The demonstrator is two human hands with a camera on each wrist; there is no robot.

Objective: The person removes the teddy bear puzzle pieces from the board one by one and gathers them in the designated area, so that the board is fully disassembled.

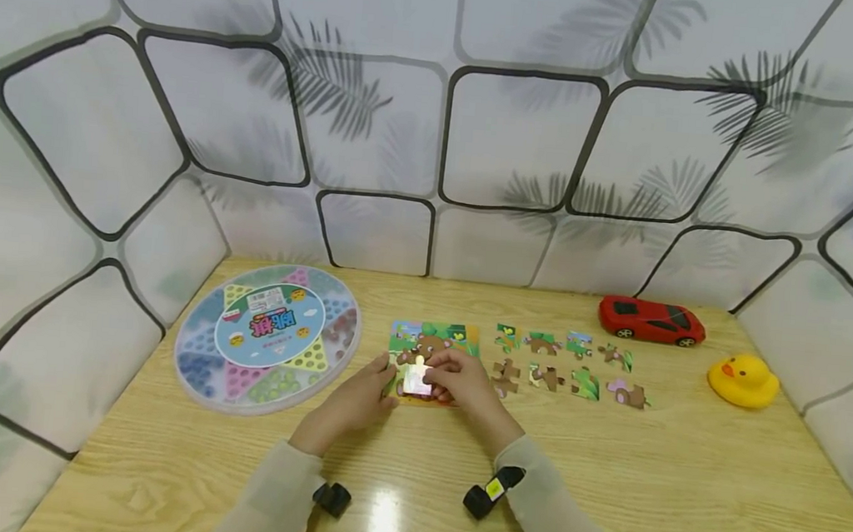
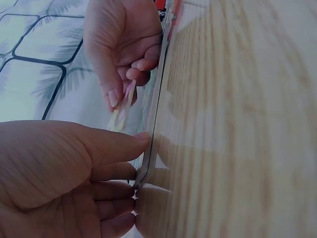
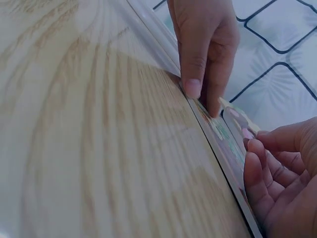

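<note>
A bear-picture puzzle board (image 1: 469, 349) lies flat on the wooden table. My left hand (image 1: 357, 398) holds its near left corner, with the thumb (image 2: 119, 146) at the near edge and the fingers at the left side. Over the board, my right hand (image 1: 468, 384) pinches a puzzle piece (image 1: 417, 380) between thumb and fingertips. Glare whitens that piece in the head view; the right wrist view shows it tilted above the board, with a pink patch. Both hands cover part of the board. Loose puzzle pieces (image 1: 544, 343) lie in two rows to its right.
On the left lies a round Chinese checkers board (image 1: 343, 314) in clear wrapping. A red toy car (image 1: 651, 320) stands at the back right, with a yellow rubber duck (image 1: 744, 381) in front of it. Patterned fabric walls (image 1: 515, 139) enclose the table's back and sides.
</note>
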